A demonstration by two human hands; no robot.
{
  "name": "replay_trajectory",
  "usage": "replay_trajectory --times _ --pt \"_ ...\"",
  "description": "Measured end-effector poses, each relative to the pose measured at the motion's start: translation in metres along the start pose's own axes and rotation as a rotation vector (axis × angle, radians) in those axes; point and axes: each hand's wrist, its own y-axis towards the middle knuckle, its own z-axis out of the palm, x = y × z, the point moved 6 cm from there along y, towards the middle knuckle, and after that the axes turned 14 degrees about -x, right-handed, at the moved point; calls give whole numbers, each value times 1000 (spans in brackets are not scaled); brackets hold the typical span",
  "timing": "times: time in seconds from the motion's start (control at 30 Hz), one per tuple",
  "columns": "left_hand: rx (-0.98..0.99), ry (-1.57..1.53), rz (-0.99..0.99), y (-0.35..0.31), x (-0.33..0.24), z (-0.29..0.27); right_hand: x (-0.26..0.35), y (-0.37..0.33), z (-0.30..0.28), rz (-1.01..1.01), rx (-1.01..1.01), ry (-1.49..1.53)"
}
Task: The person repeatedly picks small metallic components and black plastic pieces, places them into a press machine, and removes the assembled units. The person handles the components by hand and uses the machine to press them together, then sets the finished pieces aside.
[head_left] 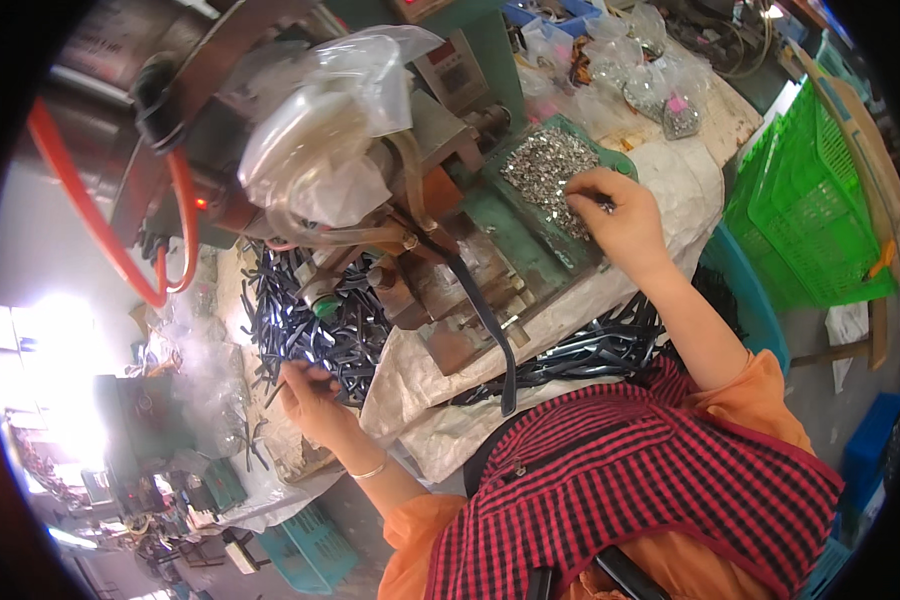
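Note:
My right hand (pixel 625 220) is at the right edge of a heap of small shiny metal pieces (pixel 545 165) on the green machine bed. Its fingertips are pinched together around something small and dark that I cannot make out. My left hand (pixel 315 405) is at the near edge of a pile of short black straps (pixel 320 320). Its fingers are curled, and a thin black strap seems to stick out of them. Between my hands, one longer black strap (pixel 480 305) runs from the machine's metal block (pixel 470 270) and hangs over its front edge.
The machine (pixel 220 130) with orange hoses and a plastic-wrapped part (pixel 320 150) stands over the work area. More black straps (pixel 590 345) lie in front of me on pale sacking. Clear bags of metal parts (pixel 660 85) sit at the back. A green crate (pixel 805 200) stands right.

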Motion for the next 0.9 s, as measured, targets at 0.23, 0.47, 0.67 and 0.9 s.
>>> replay_trajectory --times 0.23,0.47,0.67,0.9 --pt "189 180 156 -31 -17 55 28 15 61 143 212 233" --pt "370 -252 375 -82 -116 83 5 20 73 1088 415 1463" --pt "361 -238 168 -92 -73 91 54 5 65 519 324 1000" --pt "314 -254 462 -85 -128 104 100 -34 85 235 347 660"
